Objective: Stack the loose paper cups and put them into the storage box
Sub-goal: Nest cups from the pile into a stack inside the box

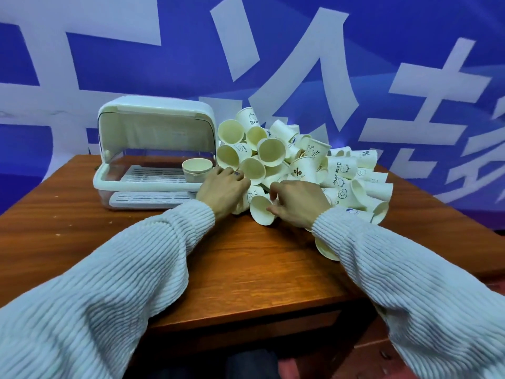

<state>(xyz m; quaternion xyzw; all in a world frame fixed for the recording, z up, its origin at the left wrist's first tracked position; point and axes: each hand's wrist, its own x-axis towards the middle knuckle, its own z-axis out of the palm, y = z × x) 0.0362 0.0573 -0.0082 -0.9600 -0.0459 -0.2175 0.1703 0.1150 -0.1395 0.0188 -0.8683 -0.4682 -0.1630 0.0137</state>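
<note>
A heap of loose paper cups (300,162) is piled on the table (246,263), just right of the open storage box (153,157), where one cup (197,168) stands. Both hands are laid on the heap: the left hand (222,188) is spread loosely, a toppled cup (261,210) is pinched by the right hand (297,202).

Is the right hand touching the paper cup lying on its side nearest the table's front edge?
Touching: the head view shows the right hand with its thumb pressed against the rim of the paper cup.
</note>
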